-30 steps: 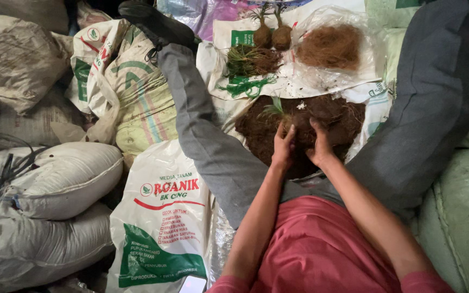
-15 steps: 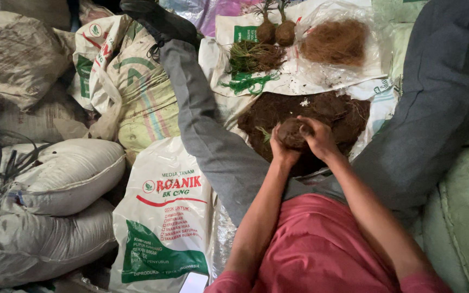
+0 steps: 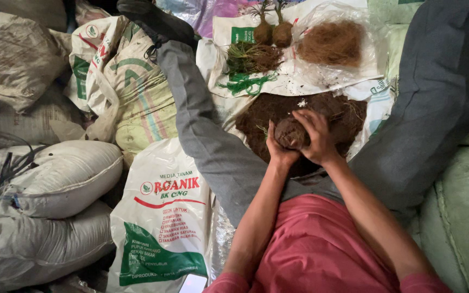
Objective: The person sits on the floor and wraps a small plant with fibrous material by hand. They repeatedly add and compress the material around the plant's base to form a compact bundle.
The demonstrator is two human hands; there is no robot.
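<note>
A rounded ball of soil (image 3: 290, 133) sits between both palms, just above the dark soil heap (image 3: 348, 116) between the person's legs. The left hand (image 3: 279, 149) cups it from the near left, the right hand (image 3: 315, 135) wraps over its top and right; both grips are closed on it, equally near.

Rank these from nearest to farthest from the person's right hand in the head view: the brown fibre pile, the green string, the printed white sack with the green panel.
From the right hand:
1. Green string, up and to the left on the white sheet.
2. Brown fibre pile, straight above, at the far edge; only a little farther than the string.
3. Printed white sack, lower left, beside the left leg.
</note>
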